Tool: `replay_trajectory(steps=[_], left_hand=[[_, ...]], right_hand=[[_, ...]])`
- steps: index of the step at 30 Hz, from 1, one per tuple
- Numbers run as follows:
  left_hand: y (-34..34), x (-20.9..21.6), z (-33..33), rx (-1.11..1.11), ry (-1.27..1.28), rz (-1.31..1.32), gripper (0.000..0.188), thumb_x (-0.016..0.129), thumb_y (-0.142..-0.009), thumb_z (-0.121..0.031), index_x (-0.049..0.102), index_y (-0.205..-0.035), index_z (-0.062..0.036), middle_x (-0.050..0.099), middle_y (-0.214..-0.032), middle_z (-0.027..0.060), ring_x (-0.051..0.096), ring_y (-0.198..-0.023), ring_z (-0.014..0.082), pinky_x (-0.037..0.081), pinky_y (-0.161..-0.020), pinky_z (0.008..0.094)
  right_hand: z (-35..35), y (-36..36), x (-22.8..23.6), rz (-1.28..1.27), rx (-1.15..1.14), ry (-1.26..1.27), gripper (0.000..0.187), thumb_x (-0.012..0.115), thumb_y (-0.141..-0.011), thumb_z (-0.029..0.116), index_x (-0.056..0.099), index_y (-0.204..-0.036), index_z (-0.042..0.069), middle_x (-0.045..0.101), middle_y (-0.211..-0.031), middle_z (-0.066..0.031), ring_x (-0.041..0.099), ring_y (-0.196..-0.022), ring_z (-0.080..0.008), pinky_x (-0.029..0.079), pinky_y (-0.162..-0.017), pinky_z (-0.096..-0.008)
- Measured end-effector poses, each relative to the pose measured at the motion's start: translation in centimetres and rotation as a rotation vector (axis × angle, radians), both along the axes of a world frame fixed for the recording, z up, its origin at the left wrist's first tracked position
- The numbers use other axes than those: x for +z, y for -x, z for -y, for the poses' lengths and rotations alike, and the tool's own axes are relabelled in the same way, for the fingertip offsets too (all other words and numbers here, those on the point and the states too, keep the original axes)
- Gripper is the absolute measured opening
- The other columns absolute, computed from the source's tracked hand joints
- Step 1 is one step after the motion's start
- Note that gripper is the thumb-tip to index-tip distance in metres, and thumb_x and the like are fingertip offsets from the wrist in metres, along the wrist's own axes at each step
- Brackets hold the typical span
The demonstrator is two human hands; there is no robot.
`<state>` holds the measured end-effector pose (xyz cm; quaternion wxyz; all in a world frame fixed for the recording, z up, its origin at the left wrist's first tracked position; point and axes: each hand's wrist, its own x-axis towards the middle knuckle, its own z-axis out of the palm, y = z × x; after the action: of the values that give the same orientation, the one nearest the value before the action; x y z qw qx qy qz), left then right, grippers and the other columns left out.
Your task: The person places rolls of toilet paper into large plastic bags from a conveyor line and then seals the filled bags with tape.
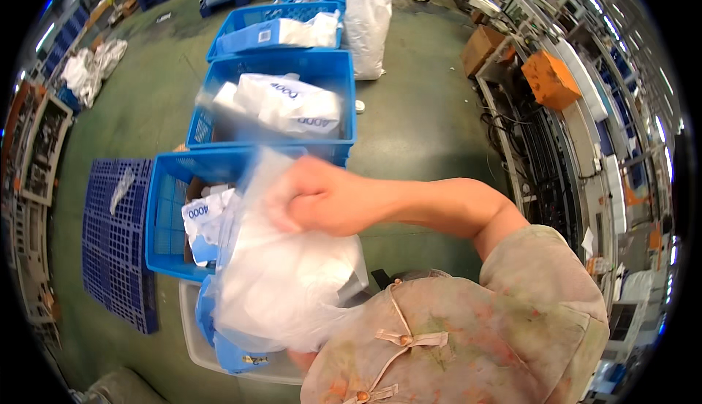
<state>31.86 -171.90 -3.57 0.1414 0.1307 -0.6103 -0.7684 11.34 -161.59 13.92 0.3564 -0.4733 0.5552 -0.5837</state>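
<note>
- Plastic bag point(285, 280): white, translucent, partly motion-blurred; held above the front right part of the near blue crate, extending past the crate's front edge.
- Blue pallet point(110, 236): on the green floor, just left of the near blue crate.
- Near blue crate point(164, 214): landmark; its right part is hidden by the bag.
- Middle blue crate point(234, 64): directly behind the near blue crate; contains white printed packages point(289, 100).
- Tall white sack point(365, 31): upright, behind the near blue crate and to its right.
- Pale tray point(189, 323): at the front side of the near blue crate; blue film point(241, 353) lies in it.
- White printed wrapper point(208, 217): inside the near blue crate, left of the bag.
- Right hand point(322, 195): over the right side of the near blue crate; fingers curled into a fist, clamped on the upper part of the bag.
- Left hand point(298, 360): in front of the near blue crate, at the bag's lower edge; mostly hidden, so its grip cannot be determined.
</note>
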Motion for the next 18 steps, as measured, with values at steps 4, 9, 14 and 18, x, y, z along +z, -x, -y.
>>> replay_trajectory(steps=[4, 9, 14, 18], left_hand=[[-1.7, 7.9, -4.5, -0.188, 0.227, -0.105, 0.036, 0.053, -0.091, -0.023, 0.048, -0.116, 0.0028, 0.057, -0.108, 0.0134, 0.054, -0.096, 0.0188, 0.045, -0.082, 0.0336], [-0.1, 12.9, -16.6, -0.058, 0.295, -0.320, 0.026, 0.051, -0.093, -0.018, 0.050, -0.107, 0.0043, 0.058, -0.100, 0.0129, 0.055, -0.089, 0.0162, 0.045, -0.077, 0.0296], [10.7, 18.9, -31.8, -0.193, 0.364, -0.682, 0.025, 0.056, -0.089, -0.010, 0.051, -0.108, 0.0054, 0.061, -0.090, 0.0129, 0.057, -0.086, 0.0193, 0.048, -0.073, 0.0314], [18.3, 24.9, -49.2, 0.248, 1.261, -1.272, 0.033, 0.062, -0.084, -0.006, 0.051, -0.112, 0.0069, 0.065, -0.092, 0.0145, 0.061, -0.084, 0.0226, 0.050, -0.070, 0.0324]], right_hand=[[-18.0, -2.3, 3.1, -0.171, -0.341, 0.008, 0.015, 0.045, -0.073, 0.004, 0.048, -0.058, 0.004, 0.044, -0.056, 0.0029, 0.038, -0.051, -0.0066, 0.031, -0.047, -0.0240], [-40.2, -11.7, 5.8, -0.139, -0.929, 0.148, 0.016, 0.039, -0.068, -0.006, 0.050, -0.059, 0.002, 0.048, -0.058, 0.0024, 0.040, -0.053, -0.0055, 0.030, -0.047, -0.0226], [-54.8, -17.0, 12.7, -0.401, -1.293, 0.051, 0.016, 0.039, -0.067, -0.001, 0.054, -0.063, 0.000, 0.049, -0.053, -0.0042, 0.044, -0.051, -0.0117, 0.037, -0.049, -0.0275], [-70.9, -16.6, 15.3, -0.854, -1.846, -0.054, 0.015, 0.045, -0.068, 0.002, 0.059, -0.064, 0.003, 0.055, -0.054, -0.0070, 0.053, -0.052, -0.0143, 0.043, -0.051, -0.0298]])
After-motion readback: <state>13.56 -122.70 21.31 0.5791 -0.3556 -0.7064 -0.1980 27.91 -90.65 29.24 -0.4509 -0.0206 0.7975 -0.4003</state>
